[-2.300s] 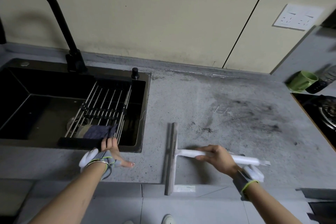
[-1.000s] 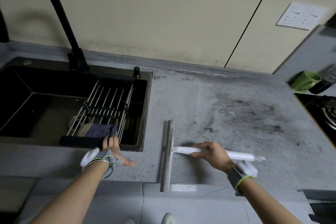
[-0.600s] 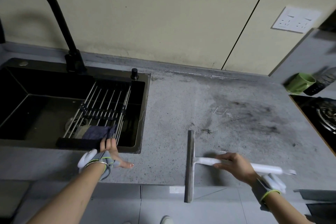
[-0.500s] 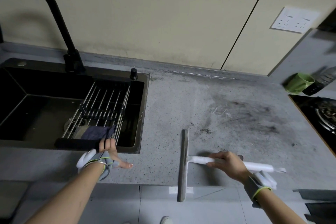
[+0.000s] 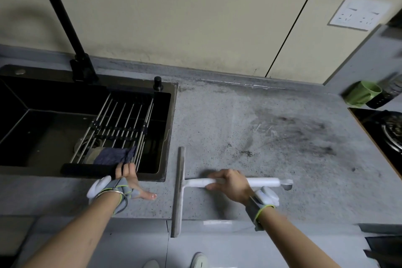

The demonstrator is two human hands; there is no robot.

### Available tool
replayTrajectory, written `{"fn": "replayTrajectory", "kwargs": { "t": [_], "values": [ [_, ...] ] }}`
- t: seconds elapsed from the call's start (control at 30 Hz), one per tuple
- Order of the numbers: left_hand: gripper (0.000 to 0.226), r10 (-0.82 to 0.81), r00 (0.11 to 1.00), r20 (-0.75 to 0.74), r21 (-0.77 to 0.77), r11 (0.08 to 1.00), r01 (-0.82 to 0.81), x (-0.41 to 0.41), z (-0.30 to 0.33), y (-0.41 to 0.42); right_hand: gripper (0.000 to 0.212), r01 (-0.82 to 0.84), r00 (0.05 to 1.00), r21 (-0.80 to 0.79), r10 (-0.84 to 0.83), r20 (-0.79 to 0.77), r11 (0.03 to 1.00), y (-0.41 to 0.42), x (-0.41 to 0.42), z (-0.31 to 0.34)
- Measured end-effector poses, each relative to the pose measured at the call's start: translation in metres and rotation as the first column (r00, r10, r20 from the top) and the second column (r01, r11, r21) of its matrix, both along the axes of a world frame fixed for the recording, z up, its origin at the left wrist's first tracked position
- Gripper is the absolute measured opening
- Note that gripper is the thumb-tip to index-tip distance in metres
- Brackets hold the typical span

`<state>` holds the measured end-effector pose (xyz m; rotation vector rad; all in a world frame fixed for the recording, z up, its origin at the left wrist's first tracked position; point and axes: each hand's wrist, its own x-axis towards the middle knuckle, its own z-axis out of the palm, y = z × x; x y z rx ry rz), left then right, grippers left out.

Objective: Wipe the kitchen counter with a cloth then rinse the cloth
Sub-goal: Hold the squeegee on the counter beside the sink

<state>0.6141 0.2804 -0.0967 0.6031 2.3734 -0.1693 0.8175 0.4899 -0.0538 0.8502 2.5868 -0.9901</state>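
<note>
My right hand [image 5: 231, 184] grips the white handle of a squeegee [image 5: 178, 191]. Its long grey blade lies flat on the grey speckled counter [image 5: 228, 124], close to the sink's right edge, with the near end sticking out past the counter's front. My left hand [image 5: 128, 180] rests on the sink's front rim, fingers curled over the edge, thumb flat on the counter. A dark blue cloth [image 5: 113, 155] hangs on the metal drying rack [image 5: 121, 124] inside the black sink [image 5: 43, 124], just beyond my left fingers. Dark smudges cover the counter's right half.
A black curved faucet [image 5: 65, 19] rises behind the sink. A green mug [image 5: 362, 93] and a dark object stand at the far right corner, next to a gas stove [image 5: 389, 132]. A wall socket [image 5: 360, 16] is above them.
My right hand has dragged the squeegee left across the counter toward the sink, after a pull back to the right. My left hand has stayed on the sink rim.
</note>
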Motion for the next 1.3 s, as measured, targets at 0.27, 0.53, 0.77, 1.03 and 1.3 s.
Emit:
{"fn": "replayTrajectory", "kwargs": {
  "t": [0.27, 0.53, 0.77, 1.03, 1.3],
  "values": [
    [0.131, 0.016, 1.0, 0.009, -0.021, 1.0, -0.016, 0.001, 0.006, 0.002, 0.035, -0.023, 0.999, 0.023, 0.024, -0.036, 0.999, 0.009, 0.007, 0.008],
    [0.13, -0.029, 0.999, -0.021, -0.095, 0.995, 0.027, -0.003, 0.011, 0.009, 0.037, 0.122, 0.99, 0.111, -0.13, 0.061, 0.986, 0.075, 0.085, 0.017],
    [0.114, 0.044, 0.998, -0.051, -0.07, 0.996, -0.048, -0.009, 0.013, 0.014, 0.031, 0.091, 0.993, 0.138, -0.1, 0.065, 0.986, 0.088, 0.087, 0.011],
    [0.067, 0.416, 0.901, -0.125, 0.198, 0.9, -0.388, -0.004, 0.014, 0.036, 0.029, -0.03, 0.999, 0.077, 0.029, 0.018, 0.997, 0.073, 0.045, 0.007],
    [0.057, 0.335, 0.924, -0.185, 0.098, 0.942, -0.322, 0.005, 0.01, 0.038, 0.035, -0.175, 0.984, 0.092, 0.176, 0.0, 0.98, 0.035, -0.004, -0.005]
  ]
}}
